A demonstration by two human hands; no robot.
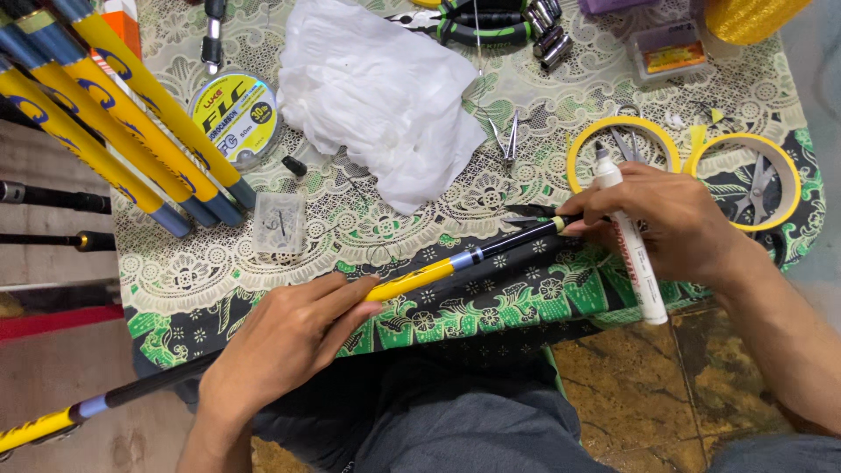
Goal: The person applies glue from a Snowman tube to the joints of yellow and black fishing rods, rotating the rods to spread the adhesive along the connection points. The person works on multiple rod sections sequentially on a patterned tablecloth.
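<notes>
A yellow, blue and black fishing rod section (438, 272) lies slanted across the patterned tablecloth (412, 219). My left hand (285, 342) grips it around the yellow part, near the table's front edge. My right hand (670, 223) pinches the rod's thin black tip at a pale band, and a white marker-like tube (638, 258) is tucked under the same hand, pointing toward me. Small dark scissors or pliers (530, 210) lie just beyond the tip.
A crumpled white cloth (377, 92) lies at the back middle. Several yellow-and-blue rods (114, 114) lean in from the upper left, beside a fishing line spool (235, 114) and a small clear box (280, 223). Two yellow tape rings (578, 149) (793, 180), green-handled pliers (486, 26).
</notes>
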